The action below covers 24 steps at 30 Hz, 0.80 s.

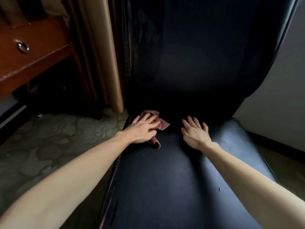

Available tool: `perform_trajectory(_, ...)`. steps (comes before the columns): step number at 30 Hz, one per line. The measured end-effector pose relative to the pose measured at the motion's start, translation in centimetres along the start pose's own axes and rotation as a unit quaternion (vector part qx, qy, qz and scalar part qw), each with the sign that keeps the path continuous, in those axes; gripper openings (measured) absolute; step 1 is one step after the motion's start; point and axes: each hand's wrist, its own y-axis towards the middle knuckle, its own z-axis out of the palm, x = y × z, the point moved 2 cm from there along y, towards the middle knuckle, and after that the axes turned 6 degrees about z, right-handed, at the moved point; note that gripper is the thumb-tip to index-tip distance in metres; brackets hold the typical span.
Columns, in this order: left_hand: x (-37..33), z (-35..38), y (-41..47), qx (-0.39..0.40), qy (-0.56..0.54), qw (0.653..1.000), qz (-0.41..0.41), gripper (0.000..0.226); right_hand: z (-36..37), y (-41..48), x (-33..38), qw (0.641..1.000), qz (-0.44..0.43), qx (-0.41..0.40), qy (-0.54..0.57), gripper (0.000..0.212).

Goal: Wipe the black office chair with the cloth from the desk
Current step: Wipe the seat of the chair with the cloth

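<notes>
Two hands [142, 129] [195, 133], one cloth [163, 125], one chair [165, 179] (black).

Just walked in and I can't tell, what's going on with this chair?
A person is wiping a black chair. The left hand presses a pinkish cloth onto the back left corner of the seat, where it meets the backrest. The right hand is open with fingers spread, on or just above the seat, holding nothing. A wooden desk and a curtain stand to the left.
</notes>
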Motion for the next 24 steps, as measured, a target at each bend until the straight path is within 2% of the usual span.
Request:
perform_trajectory(5,-0.4,-0.3,2.1,0.021,0.057,0.998,-0.016,0.052,1.2,-0.3,3.0,0.999,-0.018,0.013,0.023,0.055)
perform_trajectory(13,-0.7,-0.1,5.7,-0.034,0.049,0.998,-0.022,0.050,2.2,0.1,2.3,1.000,-0.006,0.003,-0.002,0.054)
perform_trajectory(19,1.6,-0.7,2.7,-0.048,0.010,0.996,-0.071,0.049,2.3,0.3,2.3,1.000,0.000,0.007,0.000,0.056)
perform_trajectory(24,0.8,0.0,-3.1,0.014,-0.030,0.997,-0.068,0.049,2.0,0.3,2.8,1.000,0.010,0.021,-0.005,0.056)
